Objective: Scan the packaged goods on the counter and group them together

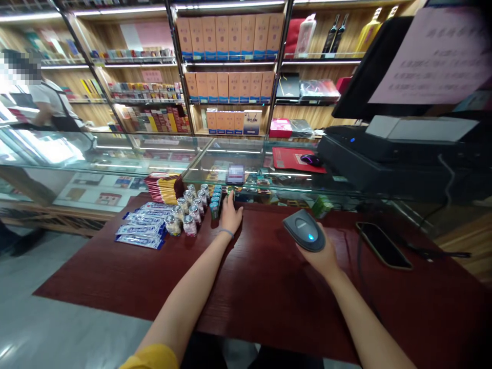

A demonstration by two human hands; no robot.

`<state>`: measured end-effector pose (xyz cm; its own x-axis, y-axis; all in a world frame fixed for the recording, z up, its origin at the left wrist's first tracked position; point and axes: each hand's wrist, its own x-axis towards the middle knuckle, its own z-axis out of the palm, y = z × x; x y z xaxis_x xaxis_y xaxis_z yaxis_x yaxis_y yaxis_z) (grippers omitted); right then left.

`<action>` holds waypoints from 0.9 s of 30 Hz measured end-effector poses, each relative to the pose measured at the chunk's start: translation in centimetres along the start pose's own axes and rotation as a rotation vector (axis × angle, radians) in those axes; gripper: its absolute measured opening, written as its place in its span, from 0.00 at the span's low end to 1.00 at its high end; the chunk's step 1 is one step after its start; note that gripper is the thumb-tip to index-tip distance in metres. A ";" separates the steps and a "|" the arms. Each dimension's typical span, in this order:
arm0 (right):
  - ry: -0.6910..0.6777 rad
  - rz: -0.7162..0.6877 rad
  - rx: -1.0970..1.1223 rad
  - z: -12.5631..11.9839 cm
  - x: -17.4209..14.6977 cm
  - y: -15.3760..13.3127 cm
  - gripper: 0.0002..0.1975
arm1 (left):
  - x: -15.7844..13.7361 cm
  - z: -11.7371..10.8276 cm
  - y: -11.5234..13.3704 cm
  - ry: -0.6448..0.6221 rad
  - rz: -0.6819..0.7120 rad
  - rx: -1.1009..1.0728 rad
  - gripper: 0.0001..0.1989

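Note:
My right hand [323, 256] is wrapped round a dark grey barcode scanner [302, 229] with a lit blue light, held above the dark red table. My left hand [230, 216] reaches to the table's far edge, fingers stretched forward and thumb apart. Beside it on the left stands a row of small teal containers [214, 209]. A small green item shows at the fingertips; whether they touch it, I cannot tell. Further left are several small jars [189, 224] with silver lids, blue-and-white packets [141, 231] lying in a pile, and a stack of red-and-yellow packs [163, 188].
Behind the table runs a glass display counter [215, 154]. At right are a monitor [357, 66] with a paper over it, a phone [383, 246] and cables. A green box [322, 206] stands near the scanner. A person [57, 105] is at the far left.

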<state>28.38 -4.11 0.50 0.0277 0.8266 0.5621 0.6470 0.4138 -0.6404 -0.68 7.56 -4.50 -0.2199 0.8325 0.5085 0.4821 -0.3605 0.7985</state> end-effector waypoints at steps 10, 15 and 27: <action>-0.013 0.011 0.007 0.1 0.0 0.3 0.22 | 0.1 -0.1 0.4 0.105 -0.014 0.012 0.15; -0.026 0.021 0.010 0.1 0.0 0.0 0.23 | 0.1 -0.1 0.6 0.119 -0.030 -0.026 0.11; -0.012 -0.056 -0.094 -0.3 -0.1 -0.2 0.22 | -0.2 -0.6 2.0 -0.092 -0.197 -0.531 0.15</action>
<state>28.43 -4.37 0.72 -0.0189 0.8077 0.5893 0.7159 0.4224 -0.5560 -0.15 6.39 -2.80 -0.1766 0.9300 0.3224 -0.0581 -0.3368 0.9398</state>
